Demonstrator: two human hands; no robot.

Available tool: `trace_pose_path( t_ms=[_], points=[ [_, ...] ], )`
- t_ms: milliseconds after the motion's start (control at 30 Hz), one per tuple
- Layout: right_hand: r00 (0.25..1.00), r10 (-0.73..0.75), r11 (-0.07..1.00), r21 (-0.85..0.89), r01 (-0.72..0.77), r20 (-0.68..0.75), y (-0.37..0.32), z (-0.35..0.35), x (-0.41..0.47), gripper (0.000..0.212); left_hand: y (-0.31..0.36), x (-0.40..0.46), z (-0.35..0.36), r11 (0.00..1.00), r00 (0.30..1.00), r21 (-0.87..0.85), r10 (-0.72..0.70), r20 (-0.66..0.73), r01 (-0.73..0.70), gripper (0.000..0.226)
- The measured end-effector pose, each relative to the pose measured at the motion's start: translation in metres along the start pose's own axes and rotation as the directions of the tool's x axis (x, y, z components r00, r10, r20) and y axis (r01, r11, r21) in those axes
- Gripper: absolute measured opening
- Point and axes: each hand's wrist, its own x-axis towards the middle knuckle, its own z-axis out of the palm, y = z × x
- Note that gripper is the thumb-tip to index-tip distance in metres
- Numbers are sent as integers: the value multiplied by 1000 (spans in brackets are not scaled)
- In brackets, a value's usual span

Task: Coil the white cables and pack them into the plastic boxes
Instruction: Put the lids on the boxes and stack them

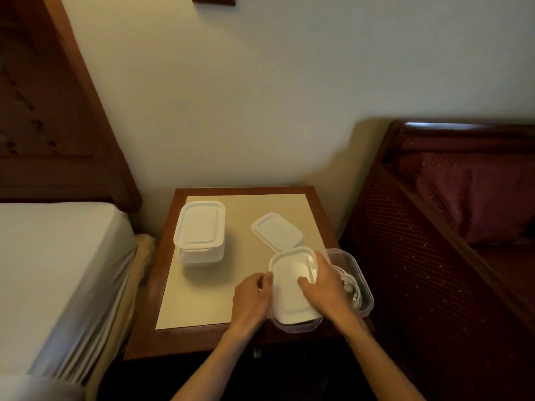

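Note:
A clear plastic box (pixel 296 325) sits at the table's front right with a white lid (pixel 289 287) lying on top of it. My left hand (pixel 252 299) touches the lid's left edge with curled fingers. My right hand (pixel 324 285) lies over the lid's right side, fingers pressing down. Just to the right stands an open clear box (pixel 363 296) with a coiled white cable (pixel 351 287) inside. A loose white lid (pixel 278 231) lies behind them. Lidded boxes (pixel 199 231) are stacked at the back left.
The small wooden table (pixel 202 340) has a beige top and stands against the wall. A bed with a white sheet (pixel 58 270) is on the left. A dark wicker seat with a red cushion (pixel 463 212) is on the right.

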Motion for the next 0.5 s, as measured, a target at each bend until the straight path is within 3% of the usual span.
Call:
trace_pose_path(
  t_ms=[133,233,367,500],
  points=[
    [994,-90,952,-297,68,-64,-3,9,-10,65,3,-8,1,995,997,91,51,-61,-45,18],
    [992,-125,891,-443,100,-28,-13,17,-19,62,-2,-12,-12,994,991,100,55,-126,-42,18],
    [990,-135,866,-481,136,37,-28,37,-28,46,-13,-13,-43,986,983,164,23,-180,7,17],
    [990,-79,931,-345,115,117,-41,56,-34,59,-21,-9,-61,976,988,212,-22,-153,55,16]
  ],
)
